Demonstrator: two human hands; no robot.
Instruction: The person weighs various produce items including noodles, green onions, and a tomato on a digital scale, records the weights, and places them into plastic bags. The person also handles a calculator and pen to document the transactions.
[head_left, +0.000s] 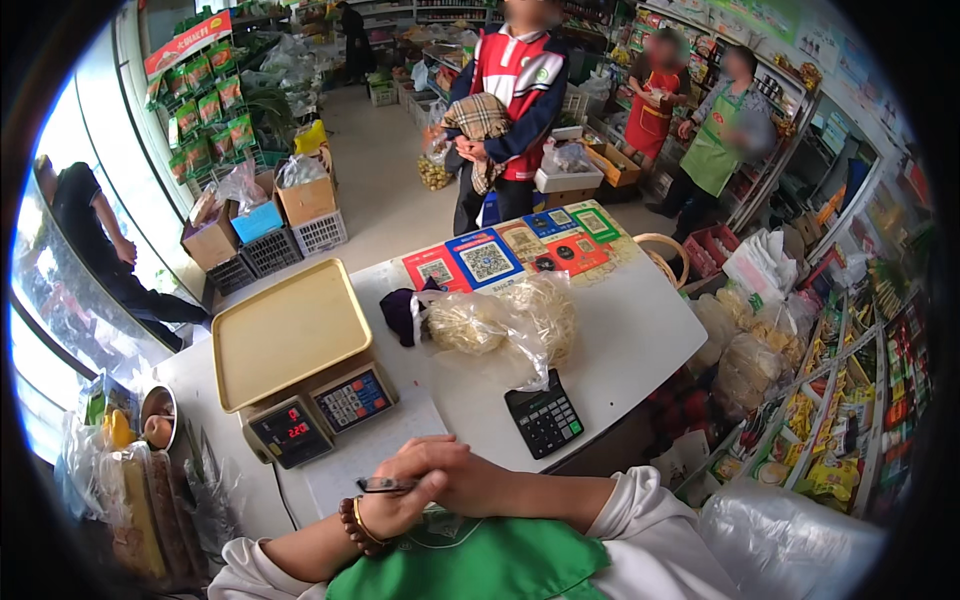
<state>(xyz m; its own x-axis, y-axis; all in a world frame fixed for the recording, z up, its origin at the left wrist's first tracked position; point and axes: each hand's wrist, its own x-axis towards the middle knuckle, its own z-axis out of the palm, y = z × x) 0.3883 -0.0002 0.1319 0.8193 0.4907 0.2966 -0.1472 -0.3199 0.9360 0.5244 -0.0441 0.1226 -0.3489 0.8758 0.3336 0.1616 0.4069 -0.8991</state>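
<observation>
My left hand (401, 508), with a beaded bracelet and a gold-coloured bangle at its wrist, is clasped with my right hand (472, 476) in front of a green apron (465, 559). A dark pen (386, 485) sticks out to the left beside my left thumb; its other end is hidden between the hands. The right fingers lie over the left hand. Just beyond them a black calculator (545, 416) rests on the white counter (637, 337). Clear plastic bags of pale noodle-like strands (469, 322) touch its far end. A paper sheet (360, 457) lies partly behind my hands.
A weighing scale with a beige tray (292, 330) and lit display (291, 433) stands left. Payment-code cards (487, 259) line the far edge. A person (510, 112) stands across the counter holding checked cloth (476, 120). Snack shelves (825, 450) flank the right; a metal bowl (160, 409) holds fruit.
</observation>
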